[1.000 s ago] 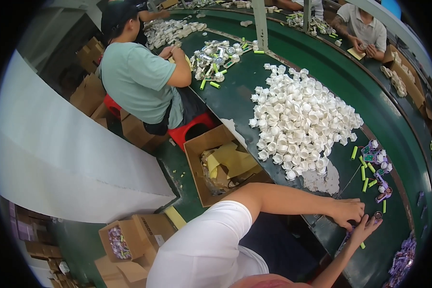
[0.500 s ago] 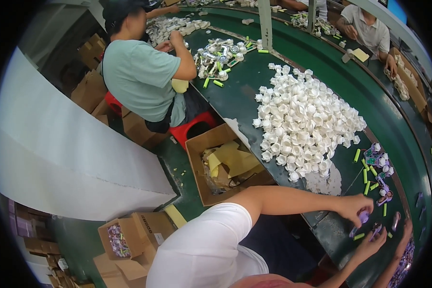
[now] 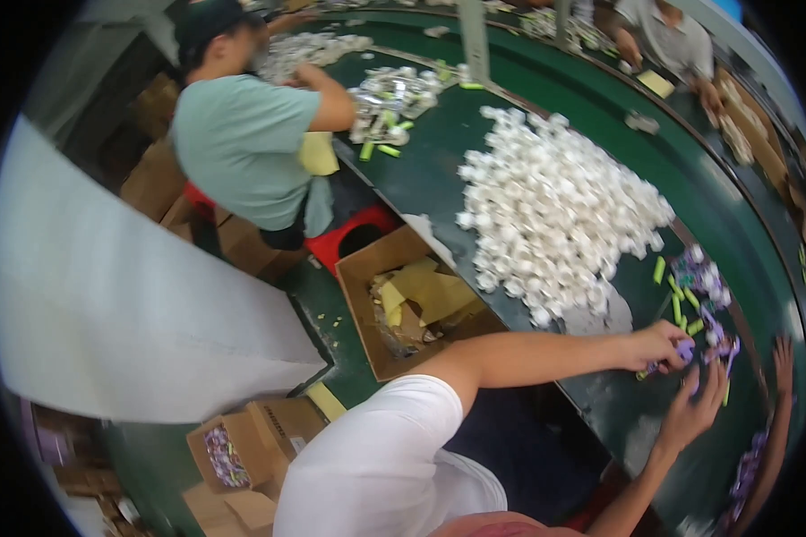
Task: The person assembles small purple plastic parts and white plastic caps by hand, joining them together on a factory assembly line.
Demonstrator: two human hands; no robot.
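My left hand (image 3: 655,349), at the end of a white-sleeved arm, is closed on a small purple plastic piece (image 3: 685,350) above the bench. Just below and to the right, my right hand (image 3: 695,404) has its thumb and fingers stretched apart. A bit of purple shows between them, too blurred to tell whether it is touched. Beyond both hands lies a cluster of purple parts with white caps (image 3: 703,276). Among them lie several bright green cylindrical cells (image 3: 675,309).
A large heap of white plastic caps (image 3: 555,206) covers the mid-bench. Another person's arm (image 3: 779,385) reaches over the belt at right. A co-worker in a green shirt (image 3: 242,152) sits at far left. An open carton (image 3: 367,336) stands beside the bench, near a white pillar (image 3: 134,295).
My left hand has moved slightly up and left with the purple piece. My right hand has moved up toward it and its fingers have spread. The other person's hand has reached farther away over the belt.
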